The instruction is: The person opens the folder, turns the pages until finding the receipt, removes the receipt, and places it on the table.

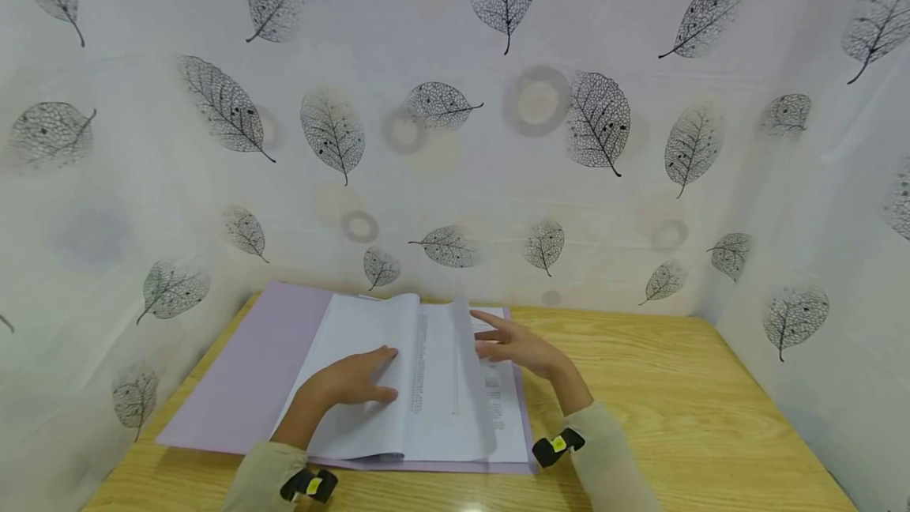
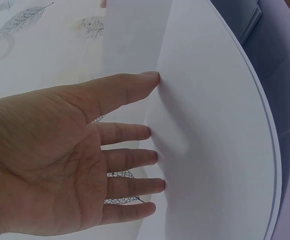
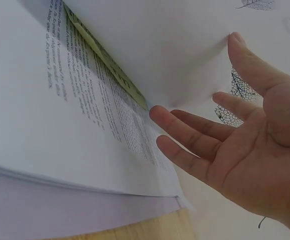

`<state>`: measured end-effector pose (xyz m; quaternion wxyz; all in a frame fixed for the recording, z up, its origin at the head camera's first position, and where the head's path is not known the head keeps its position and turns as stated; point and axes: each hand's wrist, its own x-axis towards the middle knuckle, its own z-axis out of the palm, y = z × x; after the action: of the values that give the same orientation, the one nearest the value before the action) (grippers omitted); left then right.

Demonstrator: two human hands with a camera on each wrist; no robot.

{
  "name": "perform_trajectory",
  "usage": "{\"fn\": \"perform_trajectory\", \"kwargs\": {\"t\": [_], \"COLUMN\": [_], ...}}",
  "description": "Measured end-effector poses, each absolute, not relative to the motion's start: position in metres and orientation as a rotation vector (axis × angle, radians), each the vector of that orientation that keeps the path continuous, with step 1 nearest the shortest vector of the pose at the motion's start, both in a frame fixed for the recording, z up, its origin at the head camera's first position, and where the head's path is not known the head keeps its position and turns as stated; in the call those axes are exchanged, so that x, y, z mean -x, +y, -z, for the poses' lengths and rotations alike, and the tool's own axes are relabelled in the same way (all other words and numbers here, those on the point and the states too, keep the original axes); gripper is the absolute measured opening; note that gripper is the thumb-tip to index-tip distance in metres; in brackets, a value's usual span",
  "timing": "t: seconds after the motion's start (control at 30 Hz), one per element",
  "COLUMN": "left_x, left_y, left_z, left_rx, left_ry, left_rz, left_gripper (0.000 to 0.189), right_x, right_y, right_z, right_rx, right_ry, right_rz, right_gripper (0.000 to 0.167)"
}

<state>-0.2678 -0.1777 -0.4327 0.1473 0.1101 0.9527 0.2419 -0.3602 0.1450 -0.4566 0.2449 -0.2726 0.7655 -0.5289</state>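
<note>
A lilac folder (image 1: 235,378) lies open on the table with a stack of white printed pages in it. My left hand (image 1: 348,380) rests with its fingertips on the turned left-hand pages (image 1: 355,433), which bow up near the fold. In the left wrist view those fingers (image 2: 130,159) are straight and spread against the white paper. A single page (image 1: 472,401) stands lifted and curved on the right side. Beside its edge is my right hand (image 1: 522,346), fingers spread, the thumb tip touching the sheet in the right wrist view. Under that sheet shows a yellow-green printed strip (image 3: 107,57).
The folder lies on a light wood table (image 1: 668,409), whose surface extends to the right. A pale curtain with a leaf print (image 1: 597,121) hangs behind and along both sides. Black bands with yellow labels (image 1: 558,446) sit at both wrists.
</note>
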Motion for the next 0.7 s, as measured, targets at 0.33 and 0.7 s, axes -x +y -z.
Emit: {"fn": "perform_trajectory", "kwargs": {"t": [0.33, 0.7], "left_x": [0.267, 0.266], "left_y": [-0.179, -0.178], "left_z": [0.433, 0.430], "left_rx": [-0.313, -0.332], "left_ry": [2.749, 2.759], "left_rz": [-0.699, -0.735], "left_gripper": [0.080, 0.077], "right_x": [0.356, 0.355], "right_y": [0.137, 0.129], "right_z": [0.457, 0.460], "right_rx": [0.797, 0.818], "right_ry": [2.064, 2.087], "right_rz": [1.436, 1.356], "right_gripper": [0.073, 0.075]}}
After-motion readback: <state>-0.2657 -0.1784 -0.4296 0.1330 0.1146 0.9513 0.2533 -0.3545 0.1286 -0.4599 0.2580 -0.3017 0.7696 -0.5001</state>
